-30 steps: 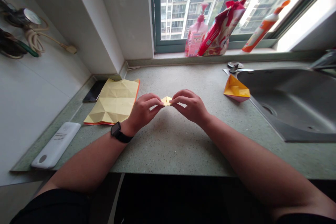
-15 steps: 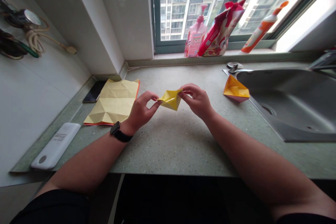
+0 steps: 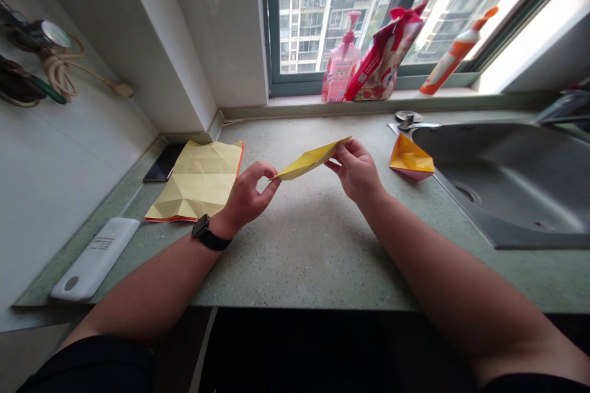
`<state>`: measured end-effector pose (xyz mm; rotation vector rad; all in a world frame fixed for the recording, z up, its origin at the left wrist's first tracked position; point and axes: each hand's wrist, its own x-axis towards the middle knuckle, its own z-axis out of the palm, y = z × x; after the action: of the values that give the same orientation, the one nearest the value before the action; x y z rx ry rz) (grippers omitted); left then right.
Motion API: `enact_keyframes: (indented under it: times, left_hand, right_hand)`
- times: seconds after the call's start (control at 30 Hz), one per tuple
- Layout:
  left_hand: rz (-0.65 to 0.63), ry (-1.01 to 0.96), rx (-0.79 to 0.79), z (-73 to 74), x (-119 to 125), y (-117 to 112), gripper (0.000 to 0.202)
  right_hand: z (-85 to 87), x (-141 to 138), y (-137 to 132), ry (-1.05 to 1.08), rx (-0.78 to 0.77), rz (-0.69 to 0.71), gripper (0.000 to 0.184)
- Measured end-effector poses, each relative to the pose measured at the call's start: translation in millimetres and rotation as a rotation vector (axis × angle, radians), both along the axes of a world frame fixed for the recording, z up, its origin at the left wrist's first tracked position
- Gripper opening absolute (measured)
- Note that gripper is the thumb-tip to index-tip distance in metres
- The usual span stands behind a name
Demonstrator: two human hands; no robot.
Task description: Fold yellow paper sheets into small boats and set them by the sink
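Observation:
A yellow folded paper (image 3: 308, 161) is stretched between my two hands above the counter, long and narrow, its right end higher than its left. My left hand (image 3: 251, 193), with a black watch on the wrist, pinches its left tip between thumb and forefinger. On the other end, my right hand (image 3: 357, 169) is closed with thumb and fingers on the paper. Left of my left hand lies a stack of creased, pale yellow paper sheets (image 3: 203, 169) with orange edges below. An orange folded paper boat (image 3: 410, 156) stands right of my right hand, beside the sink.
A steel sink (image 3: 511, 221) is set into the speckled counter (image 3: 318, 258) at right. A dark phone (image 3: 163, 163) and a white power bank (image 3: 96, 258) lie at left. On the windowsill stand a pink pump bottle (image 3: 340, 70), a red bag (image 3: 385, 61) and an orange-white bottle (image 3: 454, 58).
My right hand has moved up and to the right. The yellow folded paper is now drawn out longer and flatter, where it was a short, opened shape. My left hand has barely moved.

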<state>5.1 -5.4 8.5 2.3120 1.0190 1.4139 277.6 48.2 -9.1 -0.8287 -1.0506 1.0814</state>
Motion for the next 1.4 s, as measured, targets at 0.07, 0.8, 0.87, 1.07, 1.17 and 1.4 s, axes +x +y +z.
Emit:
enact_keyframes:
  times: [0.07, 0.8, 0.87, 1.07, 1.17, 1.4]
  left_hand:
    - [-0.002, 0.008, -0.006, -0.3, 0, 0, 0.007]
    - [0.075, 0.254, 0.119, -2.9, -3, -4, 0.088]
    - [0.086, 0.265, 0.091, -4.6, -2, -5, 0.085]
    - [0.086, 0.252, 0.081, -2.7, 1, -9, 0.051]
    - [0.088, 0.223, 0.107, -1.0, 1, -10, 0.039]
    - [0.109, 0.15, 0.094, 1.8, 0, -8, 0.024]
  right_hand:
    - [-0.2, 1, 0, 0.031, -0.019, 0.012, 0.043]
    - [3.7, -28, -31, -0.35, 0.203, 0.016, 0.037]
    - [5.9, -32, -36, -0.366, 0.22, 0.051, 0.035]
    - [12.3, -32, -40, -0.329, 0.233, 0.135, 0.037]
    - [14.0, -30, -41, -0.333, 0.213, 0.176, 0.039]
    - [9.6, -28, -38, -0.336, 0.162, 0.238, 0.04]
